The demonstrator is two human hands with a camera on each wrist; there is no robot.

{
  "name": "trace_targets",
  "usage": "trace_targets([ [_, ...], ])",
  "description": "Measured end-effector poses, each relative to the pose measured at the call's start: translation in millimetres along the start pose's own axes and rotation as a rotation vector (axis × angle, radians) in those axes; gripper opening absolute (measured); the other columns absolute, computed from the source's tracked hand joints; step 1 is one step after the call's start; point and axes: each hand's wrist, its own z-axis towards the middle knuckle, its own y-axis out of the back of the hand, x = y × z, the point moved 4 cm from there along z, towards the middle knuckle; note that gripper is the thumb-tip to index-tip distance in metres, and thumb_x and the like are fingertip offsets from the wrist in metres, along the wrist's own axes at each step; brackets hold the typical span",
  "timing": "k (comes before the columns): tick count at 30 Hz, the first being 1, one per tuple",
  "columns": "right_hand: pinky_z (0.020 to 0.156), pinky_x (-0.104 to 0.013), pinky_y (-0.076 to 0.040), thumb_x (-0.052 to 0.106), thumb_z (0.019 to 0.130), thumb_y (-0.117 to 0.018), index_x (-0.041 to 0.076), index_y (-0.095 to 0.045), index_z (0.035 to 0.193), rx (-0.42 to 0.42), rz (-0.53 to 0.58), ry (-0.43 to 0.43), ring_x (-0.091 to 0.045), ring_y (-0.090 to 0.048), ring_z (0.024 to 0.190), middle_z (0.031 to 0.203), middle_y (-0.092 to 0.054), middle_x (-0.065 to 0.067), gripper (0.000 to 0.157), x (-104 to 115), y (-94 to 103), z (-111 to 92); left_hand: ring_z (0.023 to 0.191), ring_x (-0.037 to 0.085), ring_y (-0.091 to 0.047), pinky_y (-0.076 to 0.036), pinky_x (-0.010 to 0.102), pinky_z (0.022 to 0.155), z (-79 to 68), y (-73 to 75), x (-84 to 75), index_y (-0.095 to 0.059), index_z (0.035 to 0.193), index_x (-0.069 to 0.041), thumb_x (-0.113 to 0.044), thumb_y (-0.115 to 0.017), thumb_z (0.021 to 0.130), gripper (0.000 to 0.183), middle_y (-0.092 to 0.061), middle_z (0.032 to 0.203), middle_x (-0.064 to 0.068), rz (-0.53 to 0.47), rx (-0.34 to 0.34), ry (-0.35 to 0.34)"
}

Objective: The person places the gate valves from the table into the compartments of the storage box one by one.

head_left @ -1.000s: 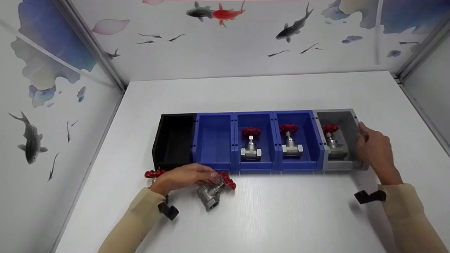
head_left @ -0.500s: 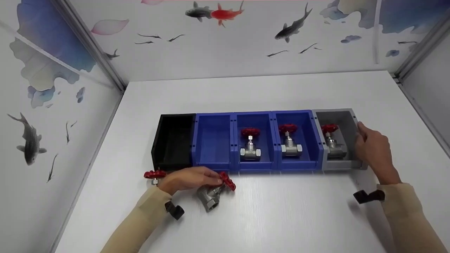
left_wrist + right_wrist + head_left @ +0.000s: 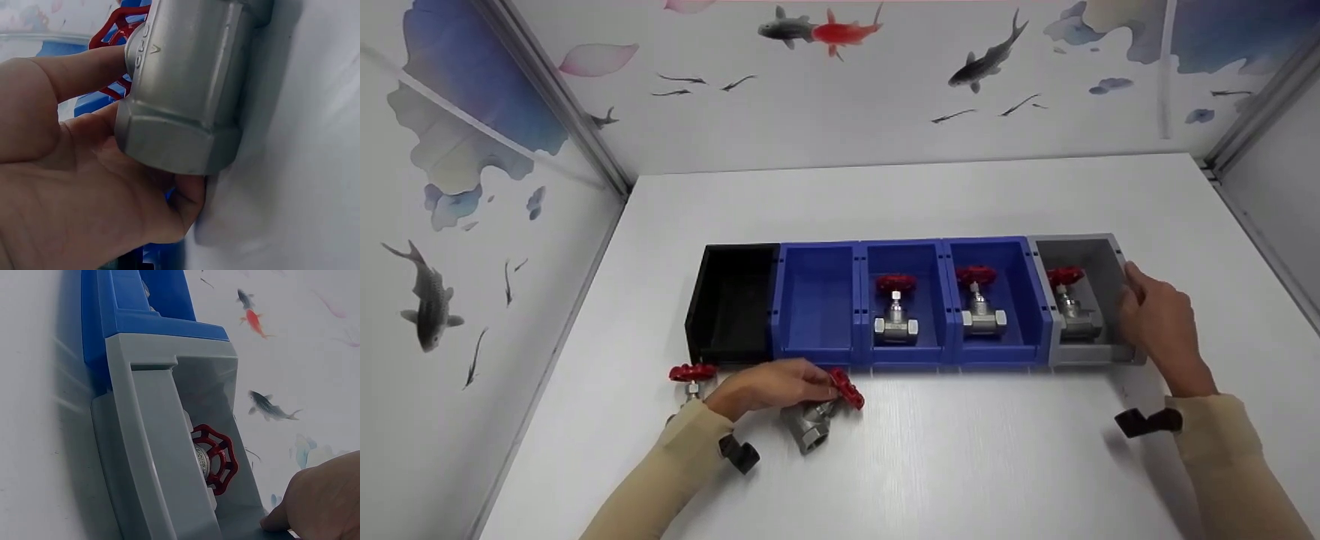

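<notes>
Just in front of the bins, my left hand (image 3: 772, 386) holds a gate valve (image 3: 811, 433) by the neck below its red handwheel (image 3: 847, 388). In the left wrist view the thumb presses the neck of the grey metal valve (image 3: 180, 84), and other fingers pass behind it. The valve is tilted, close over the white table. My right hand (image 3: 1166, 326) grips the right wall of the grey bin (image 3: 1099, 354). That bin contains a valve (image 3: 1076, 322), whose red handwheel (image 3: 216, 461) shows in the right wrist view.
Left of the grey bin run two blue bins with a valve (image 3: 895, 326) and another valve (image 3: 984, 319), a bare blue bin (image 3: 817, 300) and a black bin (image 3: 735, 300). Another valve (image 3: 692, 375) stands behind my left wrist. Printed walls enclose the table.
My left hand has slid slightly to the right, and its fingers have moved up to the valve's neck near the handwheel. The valve and my right hand have hardly moved.
</notes>
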Motion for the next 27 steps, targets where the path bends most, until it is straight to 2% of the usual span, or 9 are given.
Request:
trace_targets([
  [5,0.054,-0.036,-0.032,0.012,0.104,-0.04,-0.006,-0.037,0.147,-0.013,-0.002,-0.001,-0.03,-0.045,0.065,0.114,-0.055,-0.043,0.046,-0.7,-0.7,0.1,0.071,0.011,-0.048,-0.038,0.028,0.063,-1.7,-1.7,-1.8,-0.071,0.1,-0.016,-0.031,-0.06,0.099,0.019,-0.055,0.08,-0.005,0.054,-0.019,-0.031],
  [8,0.054,-0.036,-0.033,0.011,0.104,-0.041,-0.007,-0.038,0.146,-0.016,-0.002,-0.002,-0.032,-0.046,0.067,0.118,-0.053,-0.043,0.046,-1.3,-1.3,-0.1,0.07,0.012,-0.048,-0.038,0.028,0.063,-3.2,-3.2,-2.6,-0.071,0.1,-0.014,-0.029,-0.059,0.099,0.018,-0.055,0.08,-0.004,0.05,-0.021,-0.037],
  [12,0.054,-0.036,-0.033,0.011,0.104,-0.041,-0.007,-0.038,0.146,-0.013,-0.002,-0.007,-0.032,-0.047,0.067,0.117,-0.054,-0.043,0.046,-1.7,-1.7,-0.2,0.074,0.013,-0.052,-0.041,0.028,0.067,-4.9,-5.3,-2.4,-0.071,0.106,-0.014,-0.025,-0.06,0.099,0.018,-0.06,0.085,-0.003,0.025,-0.02,-0.026],
  [14,0.054,-0.036,-0.033,0.012,0.104,-0.041,-0.007,-0.038,0.147,-0.009,0.005,-0.01,-0.031,-0.047,0.066,0.111,-0.056,-0.042,0.046,-1.5,-1.6,-0.3,0.075,0.013,-0.053,-0.041,0.029,0.067,-5.1,-5.9,-2.3,-0.071,0.106,-0.014,-0.026,-0.06,0.099,0.018,-0.061,0.086,-0.003,0.031,-0.024,-0.02],
  [19,0.054,-0.036,-0.033,0.013,0.104,-0.039,-0.007,-0.037,0.147,-0.004,0.011,-0.007,-0.031,-0.046,0.066,0.105,-0.058,-0.04,0.047,-1.0,-0.6,-1.0,0.072,0.013,-0.049,-0.038,0.029,0.064,-5.5,-5.7,-3.2,-0.071,0.098,-0.014,-0.029,-0.06,0.099,0.019,-0.056,0.079,-0.004,0.081,-0.045,-0.028],
  [22,0.055,-0.036,-0.034,0.013,0.105,-0.039,-0.006,-0.036,0.148,-0.001,0.008,-0.011,-0.033,-0.048,0.07,0.114,-0.056,-0.042,0.047,-0.7,-0.6,-0.9,0.069,0.012,-0.047,-0.036,0.029,0.063,-6.1,-5.0,-3.3,-0.07,0.095,-0.013,-0.028,-0.059,0.099,0.019,-0.053,0.076,-0.005,0.09,-0.054,-0.035],
  [27,0.057,-0.037,-0.034,0.014,0.105,-0.039,-0.006,-0.036,0.148,0.002,0.011,-0.015,-0.034,-0.048,0.073,0.119,-0.053,-0.043,0.047,-0.2,-0.9,0.4,0.071,0.011,-0.048,-0.038,0.029,0.064,-8.1,-3.7,-3.2,-0.07,0.095,-0.014,-0.028,-0.059,0.099,0.019,-0.053,0.077,-0.006,0.097,-0.062,-0.037],
])
